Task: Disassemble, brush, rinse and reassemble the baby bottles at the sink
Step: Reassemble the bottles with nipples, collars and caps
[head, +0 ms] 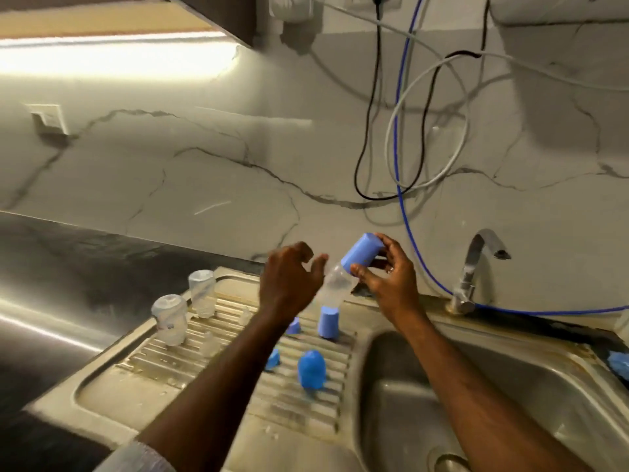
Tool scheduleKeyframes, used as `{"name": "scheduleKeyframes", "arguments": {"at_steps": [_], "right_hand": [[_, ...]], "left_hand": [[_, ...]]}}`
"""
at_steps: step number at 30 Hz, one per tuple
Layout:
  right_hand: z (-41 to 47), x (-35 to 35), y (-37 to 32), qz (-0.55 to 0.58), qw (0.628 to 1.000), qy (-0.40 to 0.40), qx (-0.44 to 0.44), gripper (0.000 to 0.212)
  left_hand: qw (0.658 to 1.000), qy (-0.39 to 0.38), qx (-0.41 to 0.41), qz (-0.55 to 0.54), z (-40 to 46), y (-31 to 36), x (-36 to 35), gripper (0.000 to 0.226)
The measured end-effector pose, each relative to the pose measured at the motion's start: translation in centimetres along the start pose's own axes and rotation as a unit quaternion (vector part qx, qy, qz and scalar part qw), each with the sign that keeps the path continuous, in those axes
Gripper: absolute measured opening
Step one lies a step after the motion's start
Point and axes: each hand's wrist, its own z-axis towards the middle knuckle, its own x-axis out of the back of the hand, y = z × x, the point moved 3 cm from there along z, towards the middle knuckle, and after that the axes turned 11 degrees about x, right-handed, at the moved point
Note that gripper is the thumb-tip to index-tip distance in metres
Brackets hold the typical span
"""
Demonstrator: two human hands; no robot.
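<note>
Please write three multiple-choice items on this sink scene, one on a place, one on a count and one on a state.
1. Where do the two clear bottles stand?
A. in the basin
B. on the drainboard
C. by the tap

2. How many hands grip the blue cap?
A. none
B. one
C. two

3. How is the bottle with that cap held?
A. tilted
B. upright
C. lying on the drainboard

Answers:
1 B: both clear bottles stand on the ribbed drainboard.
2 B: only the right hand grips the blue cap; the left hand is open.
3 A: the bottle slants, cap end up.
</note>
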Motion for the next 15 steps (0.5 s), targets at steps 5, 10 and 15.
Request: {"name": "scheduleKeyframes", "arguments": {"at_steps": [5, 10, 15], "right_hand": [[2.5, -10.9, -0.9, 0.004, 0.993, -0.114, 0.025, 0.068], [3.7, -20.3, 0.8, -0.011, 0.984, -0.179, -0.017, 0.070], [4.4, -26.2, 3.3, -0.043, 0.978, -0.202, -0.037, 0.071]], "left_hand": [[0.988, -0.069, 0.001, 0.139, 7.6, -7.3, 6.9, 0.010], [0.977, -0.104, 0.003, 0.186, 11.5, -13.9, 11.2, 0.009], [0.974, -0.105, 0.012, 0.199, 13.4, -18.5, 12.5, 0.009]]}}
